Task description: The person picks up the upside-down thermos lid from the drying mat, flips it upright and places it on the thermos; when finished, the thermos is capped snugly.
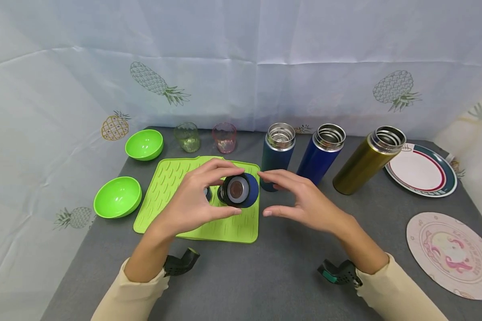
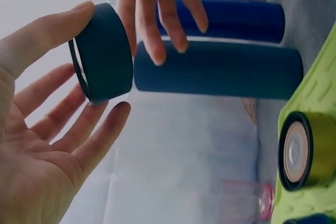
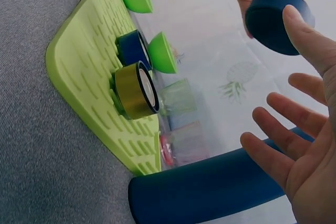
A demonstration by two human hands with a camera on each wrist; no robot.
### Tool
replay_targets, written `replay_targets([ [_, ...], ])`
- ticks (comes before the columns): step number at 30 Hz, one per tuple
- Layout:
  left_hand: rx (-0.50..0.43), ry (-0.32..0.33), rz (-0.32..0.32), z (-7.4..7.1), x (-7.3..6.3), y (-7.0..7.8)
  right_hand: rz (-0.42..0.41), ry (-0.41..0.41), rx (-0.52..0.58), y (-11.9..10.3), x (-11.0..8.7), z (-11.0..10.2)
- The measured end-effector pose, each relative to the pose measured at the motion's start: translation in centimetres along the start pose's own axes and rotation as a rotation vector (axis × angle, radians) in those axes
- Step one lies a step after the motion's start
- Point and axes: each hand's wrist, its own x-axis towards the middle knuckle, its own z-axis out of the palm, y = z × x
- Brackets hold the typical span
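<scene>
My left hand point(image 1: 194, 191) holds a dark teal bottle cap point(image 2: 107, 56) by its rim, thumb on one side and fingertips on the other, over the green drying mat point(image 1: 225, 232). In the head view the cap's round inner face with a grey ring looks up at me. My right hand point(image 1: 301, 196) hovers just right of the cap, fingers spread and nothing in the palm. Behind the right hand stands the uncapped teal bottle point(image 1: 278, 156). On the mat lie a gold cap point(image 3: 135, 93) and a blue cap point(image 3: 131, 51), mostly hidden by my left hand in the head view.
To the right of the teal bottle stand an uncapped blue bottle point(image 1: 320, 154) and a gold bottle point(image 1: 363, 162). Green bowls point(image 1: 118, 197) sit at the left, two glasses point(image 1: 188, 137) at the back. A plate point(image 1: 417, 167) and a round pink mat point(image 1: 450, 254) lie at the right.
</scene>
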Motion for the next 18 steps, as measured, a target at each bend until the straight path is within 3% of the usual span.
replay_targets([
  [9, -0.117, -0.015, 0.026, 0.8, 0.3, 0.4, -0.020, 0.021, 0.117, -0.3, 0.6, 0.6],
  [18, -0.196, 0.016, 0.031, 1.5, 0.4, 0.3, -0.024, 0.035, 0.167, -0.5, 0.8, 1.0],
])
